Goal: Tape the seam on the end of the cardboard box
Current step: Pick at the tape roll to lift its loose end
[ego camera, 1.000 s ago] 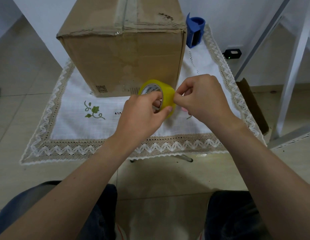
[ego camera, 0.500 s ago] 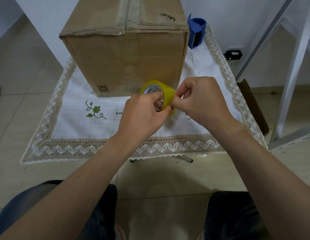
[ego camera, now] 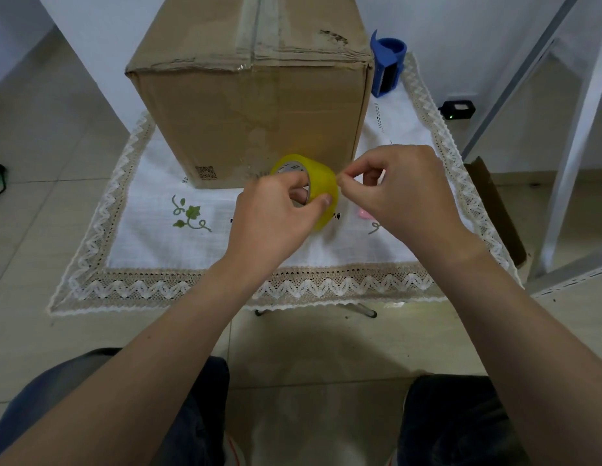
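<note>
Both hands meet at the yellow tape roll (ego camera: pixel 321 179), held over the lace-edged tablecloth (ego camera: pixel 151 237) just in front of the cardboard box (ego camera: pixel 252 112), which stands at 12 o'clock from them. The left hand (ego camera: pixel 272 213) grips the roll, 1 finger through its core, thumb on the outer face. The right hand (ego camera: pixel 400 193), at the roll's 3 o'clock side, pinches its outer layer between thumb and forefinger. A taped seam (ego camera: pixel 255 25) runs along the box top. A blue tape dispenser (ego camera: pixel 387 68) stands at the box's 1 o'clock corner.
</note>
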Available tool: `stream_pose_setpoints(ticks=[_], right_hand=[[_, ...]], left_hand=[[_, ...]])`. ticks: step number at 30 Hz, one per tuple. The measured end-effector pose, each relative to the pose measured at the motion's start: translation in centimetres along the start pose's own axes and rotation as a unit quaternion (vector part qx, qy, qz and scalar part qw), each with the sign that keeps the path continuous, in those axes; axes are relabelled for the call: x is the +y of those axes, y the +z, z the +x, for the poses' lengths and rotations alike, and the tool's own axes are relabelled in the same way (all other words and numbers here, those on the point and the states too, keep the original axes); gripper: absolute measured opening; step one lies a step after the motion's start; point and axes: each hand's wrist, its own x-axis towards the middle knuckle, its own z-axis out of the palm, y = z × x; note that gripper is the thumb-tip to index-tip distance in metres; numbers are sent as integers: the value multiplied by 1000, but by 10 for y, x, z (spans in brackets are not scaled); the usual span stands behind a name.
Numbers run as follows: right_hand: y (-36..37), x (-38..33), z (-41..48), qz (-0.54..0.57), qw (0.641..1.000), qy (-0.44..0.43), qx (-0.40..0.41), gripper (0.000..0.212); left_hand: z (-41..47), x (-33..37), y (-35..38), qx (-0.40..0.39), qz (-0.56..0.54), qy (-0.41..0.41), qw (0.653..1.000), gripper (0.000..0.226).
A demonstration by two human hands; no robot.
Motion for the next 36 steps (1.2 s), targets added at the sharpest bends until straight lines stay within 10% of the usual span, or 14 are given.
stream_pose_setpoints(ticks=[7,13,36], right_hand=[[-3,7,5,-23,999,46,-2,44],[10,6,7,73,995,53,-33,5],[18,-4,-1,18,997,-55,57,10]], left_hand=[[-1,1,0,9,0,-3,1000,25],[-3,4,3,0,23,17,1000,24],[0,6,-2,-20,-50,-3,999,37]])
